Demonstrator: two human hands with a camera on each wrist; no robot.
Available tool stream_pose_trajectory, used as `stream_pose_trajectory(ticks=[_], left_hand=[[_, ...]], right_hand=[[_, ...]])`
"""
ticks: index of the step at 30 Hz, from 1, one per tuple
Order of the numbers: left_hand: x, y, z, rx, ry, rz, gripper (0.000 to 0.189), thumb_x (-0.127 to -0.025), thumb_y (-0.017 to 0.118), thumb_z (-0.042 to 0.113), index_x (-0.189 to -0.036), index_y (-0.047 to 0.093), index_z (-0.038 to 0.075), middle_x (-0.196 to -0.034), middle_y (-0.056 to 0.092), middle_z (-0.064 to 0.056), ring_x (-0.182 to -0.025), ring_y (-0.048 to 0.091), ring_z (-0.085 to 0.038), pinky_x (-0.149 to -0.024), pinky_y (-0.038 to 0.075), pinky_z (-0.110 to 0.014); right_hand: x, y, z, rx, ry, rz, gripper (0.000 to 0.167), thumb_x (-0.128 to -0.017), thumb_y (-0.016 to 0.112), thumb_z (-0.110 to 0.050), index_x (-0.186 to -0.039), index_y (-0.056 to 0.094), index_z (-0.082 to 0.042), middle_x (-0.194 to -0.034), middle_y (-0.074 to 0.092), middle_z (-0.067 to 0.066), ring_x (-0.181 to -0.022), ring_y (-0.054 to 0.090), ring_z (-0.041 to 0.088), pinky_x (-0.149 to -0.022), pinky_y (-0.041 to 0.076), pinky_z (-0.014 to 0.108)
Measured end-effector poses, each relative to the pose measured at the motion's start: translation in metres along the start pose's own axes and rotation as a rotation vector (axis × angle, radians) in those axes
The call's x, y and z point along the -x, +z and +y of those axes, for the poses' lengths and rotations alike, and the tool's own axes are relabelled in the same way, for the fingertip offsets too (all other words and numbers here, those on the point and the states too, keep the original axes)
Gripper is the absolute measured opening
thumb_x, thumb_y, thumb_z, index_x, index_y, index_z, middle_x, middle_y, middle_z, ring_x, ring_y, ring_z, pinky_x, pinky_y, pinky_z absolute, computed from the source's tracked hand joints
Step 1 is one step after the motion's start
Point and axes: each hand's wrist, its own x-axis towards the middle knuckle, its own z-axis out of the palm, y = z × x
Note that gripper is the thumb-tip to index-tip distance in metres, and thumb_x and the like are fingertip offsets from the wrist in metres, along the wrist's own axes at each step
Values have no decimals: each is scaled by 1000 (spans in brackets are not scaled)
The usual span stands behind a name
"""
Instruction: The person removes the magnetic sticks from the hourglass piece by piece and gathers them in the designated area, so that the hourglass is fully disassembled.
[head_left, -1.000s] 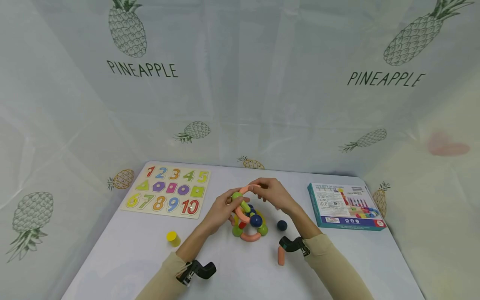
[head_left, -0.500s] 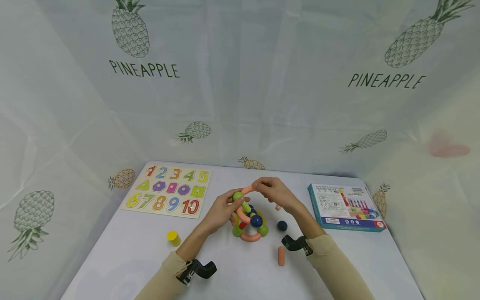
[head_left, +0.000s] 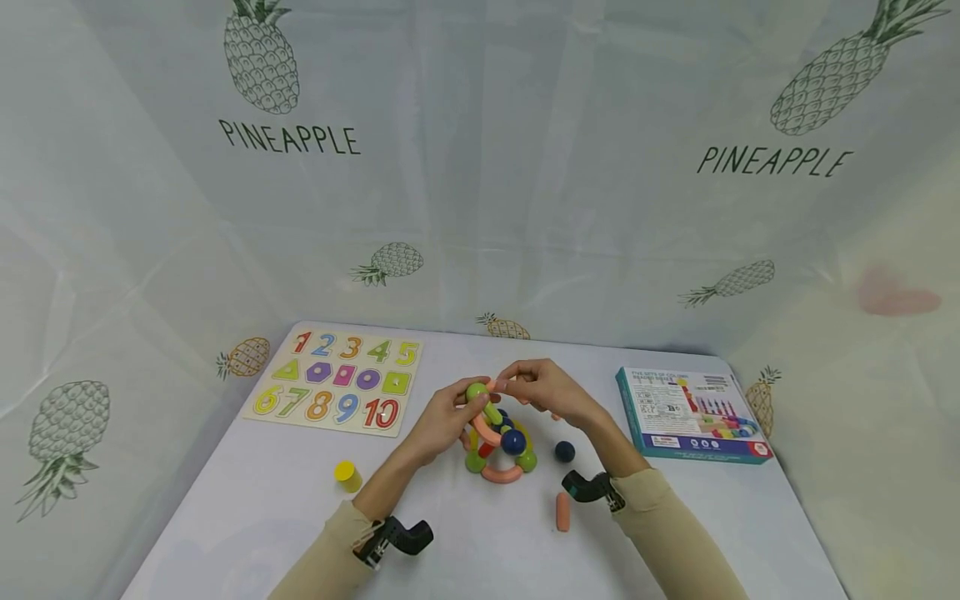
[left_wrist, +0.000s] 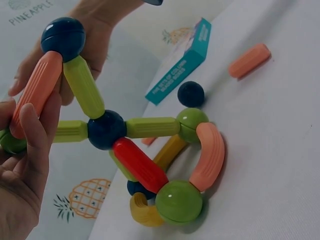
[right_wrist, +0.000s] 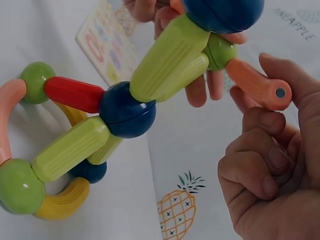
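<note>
1. at the near side, two beige sleeves reach over the white table, each wrist wearing a black camera mount.
2. near right, a straight salmon rod lies on the table; to the left and slightly farther sits a yellow cylinder.
3. in the middle, the ball-and-rod structure stands on the table; its low base joins green and blue balls with curved salmon and yellow rods, and a red rod and lime rods rise to a dark blue ball at its centre.
4. just right of the structure rests a loose navy ball.
5. at the structure's upper left, the left hand grasps its upper green ball and the salmon rod beside it.
6. at its upper right, the right hand pinches a curved salmon piece between thumb and fingers; one end appears to touch the upper green ball, the other shows a metal dot.
7. far left lies a number puzzle board with digits and shapes; far right, a teal-edged toy box.
8. farthest hangs a pale backdrop printed with pineapples.
</note>
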Motion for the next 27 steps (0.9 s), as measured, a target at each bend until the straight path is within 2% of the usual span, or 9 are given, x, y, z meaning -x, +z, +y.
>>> stream_pose_trajectory(ticks=[4, 8, 14, 20, 23, 27], left_hand=[[0, 0, 0, -13, -4, 3, 60, -101, 57, 47, -148, 48, 12, -120, 70, -4, -57, 54, -23, -56, 55, -54], [-1, 0, 0, -11, -1, 2, 61, -100, 57, 47, -149, 48, 10, -120, 71, -4, -57, 54, -28, -53, 56, -46], [-1, -1, -1, -11, -10, 24, 53, -101, 56, 46, -146, 51, 18, -115, 72, -5, -54, 53, -20, -49, 54, -35], [-1, 0, 1, 4, 0, 5, 53, -102, 57, 43, -146, 51, 16, -124, 69, -11, -58, 53, -20, -51, 55, -41], [-1, 1, 1, 7, 0, -11, 53, -102, 58, 43, -147, 50, 15, -124, 69, -9, -57, 54, -19, -50, 55, -40], [-2, 2, 1, 16, -11, -12, 52, -102, 58, 42, -146, 51, 16, -124, 70, -8, -55, 54, -15, -48, 53, -30]], right_hand=[[1, 1, 0, 41, -14, -19, 29, -92, 69, -51, -105, 76, -26, -64, 44, 1, -49, 33, 18, -39, 23, 28], [0, 3, 3, 98, -57, -6, 25, -94, 67, -49, -103, 76, -27, -64, 48, 1, -52, 40, 16, -44, 28, 25], [-1, 9, 2, 164, -126, 32, 22, -97, 65, -46, -102, 75, -26, -61, 52, 3, -50, 39, 15, -45, 28, 25], [-2, 14, 2, 174, -111, 85, 25, -99, 63, -45, -105, 72, -23, -62, 55, 1, -51, 42, 14, -45, 29, 25], [-2, 15, 1, 167, -102, 104, 25, -98, 63, -45, -106, 72, -23, -62, 56, 3, -52, 43, 14, -46, 30, 25], [-1, 14, 1, 162, -101, 119, 27, -98, 62, -46, -107, 71, -22, -64, 57, 8, -52, 43, 16, -45, 29, 26]])
